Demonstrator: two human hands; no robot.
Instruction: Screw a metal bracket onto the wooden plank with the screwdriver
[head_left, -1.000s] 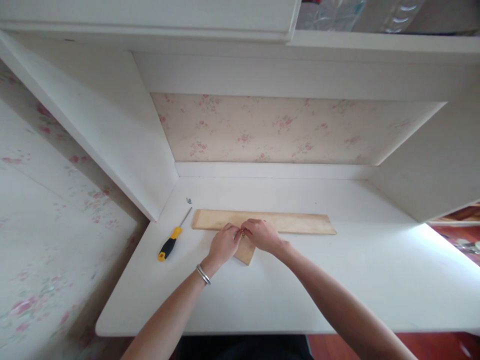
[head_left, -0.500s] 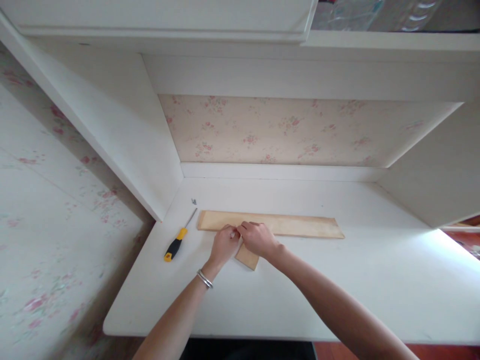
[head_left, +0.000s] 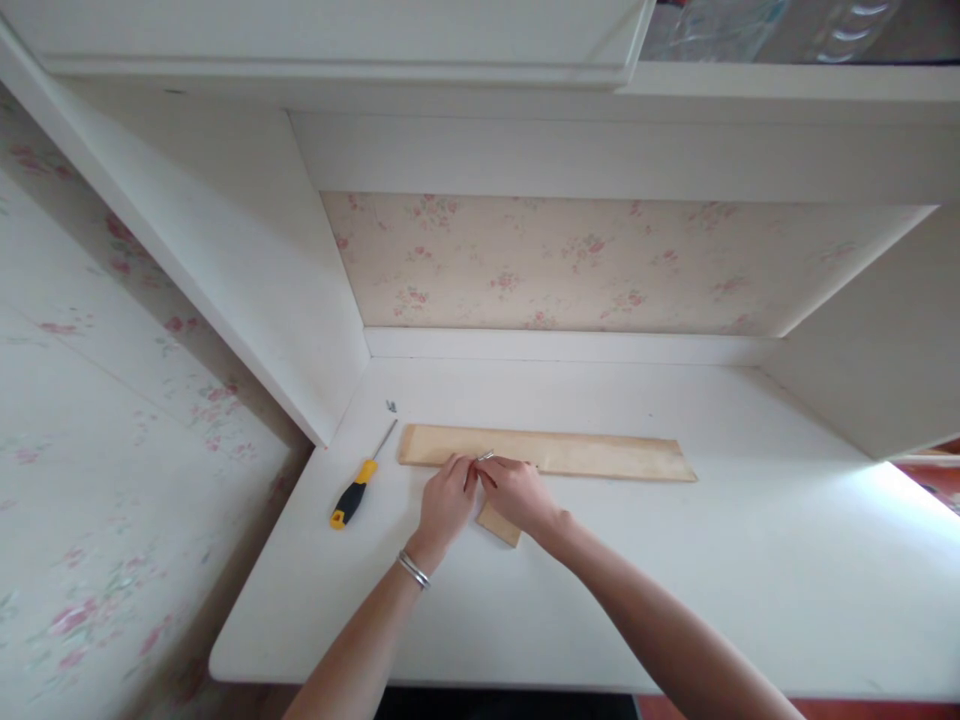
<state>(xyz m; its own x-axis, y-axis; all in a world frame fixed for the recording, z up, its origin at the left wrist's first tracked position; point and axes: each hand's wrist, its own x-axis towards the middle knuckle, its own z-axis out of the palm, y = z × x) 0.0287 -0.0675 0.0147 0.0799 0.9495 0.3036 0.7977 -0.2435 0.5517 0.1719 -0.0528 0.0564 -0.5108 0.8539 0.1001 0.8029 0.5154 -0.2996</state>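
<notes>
Over the near edge of the long board (head_left: 600, 455), a small metallic piece (head_left: 485, 456) is being pinched in the joined grip of left hand (head_left: 448, 497) and right hand (head_left: 519, 492). Left of that board, the yellow-and-black screwdriver (head_left: 364, 477) is seen lying on the desk (head_left: 637, 620).

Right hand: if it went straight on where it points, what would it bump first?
Probably the left hand, because its fingertips are right by those of the right hand. I can't tell if they touch.
</notes>
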